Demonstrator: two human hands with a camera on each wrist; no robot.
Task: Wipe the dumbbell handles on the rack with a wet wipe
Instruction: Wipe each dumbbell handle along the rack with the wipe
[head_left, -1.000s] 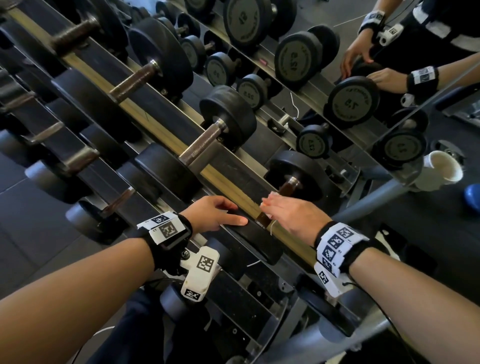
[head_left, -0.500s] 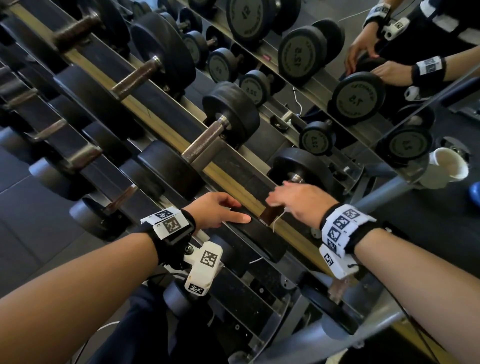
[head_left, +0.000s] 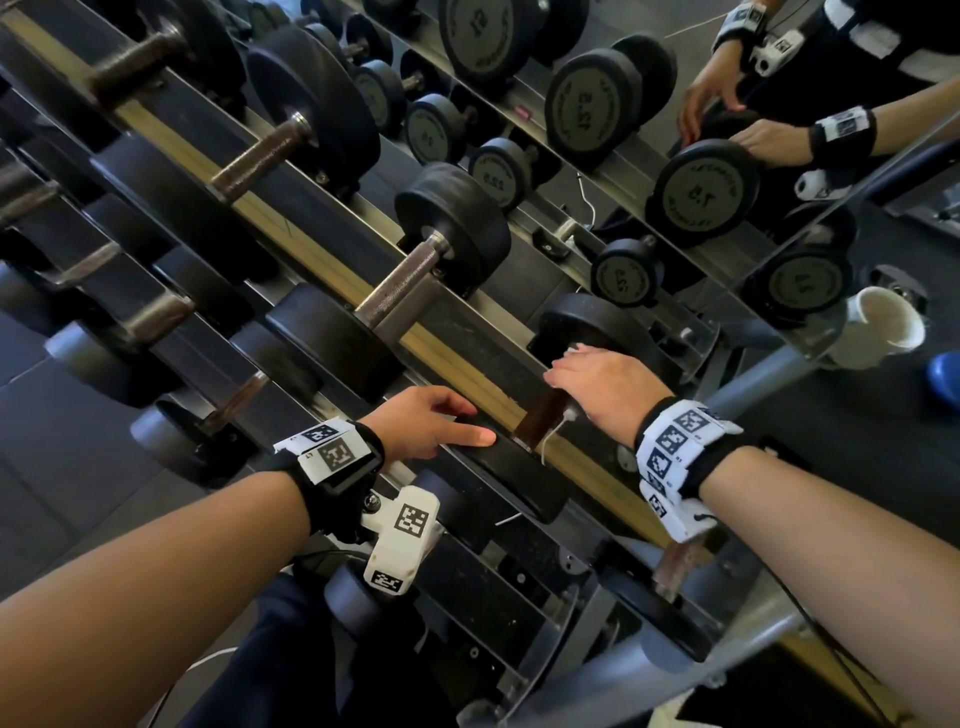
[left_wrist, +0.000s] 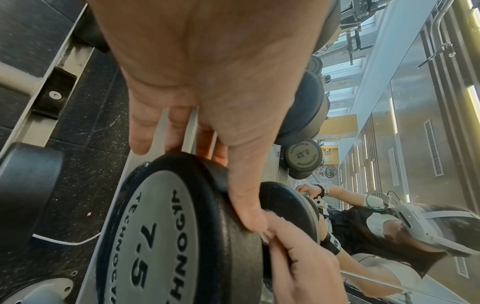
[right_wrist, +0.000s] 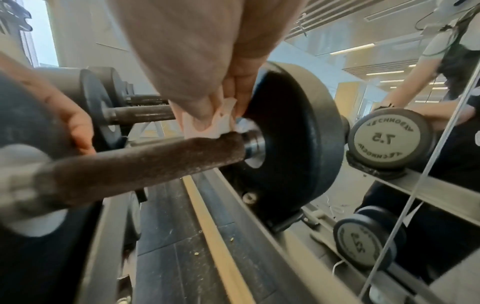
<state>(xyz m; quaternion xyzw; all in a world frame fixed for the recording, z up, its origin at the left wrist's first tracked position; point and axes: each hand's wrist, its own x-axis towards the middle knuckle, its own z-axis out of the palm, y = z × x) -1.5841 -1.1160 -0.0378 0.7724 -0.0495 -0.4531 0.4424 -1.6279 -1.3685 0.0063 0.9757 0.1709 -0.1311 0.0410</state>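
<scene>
Both hands (head_left: 605, 387) on dumbbell (right_wrist: 145, 162).

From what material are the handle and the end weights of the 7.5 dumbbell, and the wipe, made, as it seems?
Handle: probably metal, dull brown and rough-grained, perhaps knurled or rusty, with a shiny steel collar.
End weight: matte black, likely rubber-coated; the near weight's face is a grey disc with raised lettering.
Wet wipe: thin, white, crumpled fabric or paper.

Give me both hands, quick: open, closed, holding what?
Left hand: open, fingers resting on the near dumbbell head.
Right hand: fingers pinching the wet wipe on the handle.
</scene>
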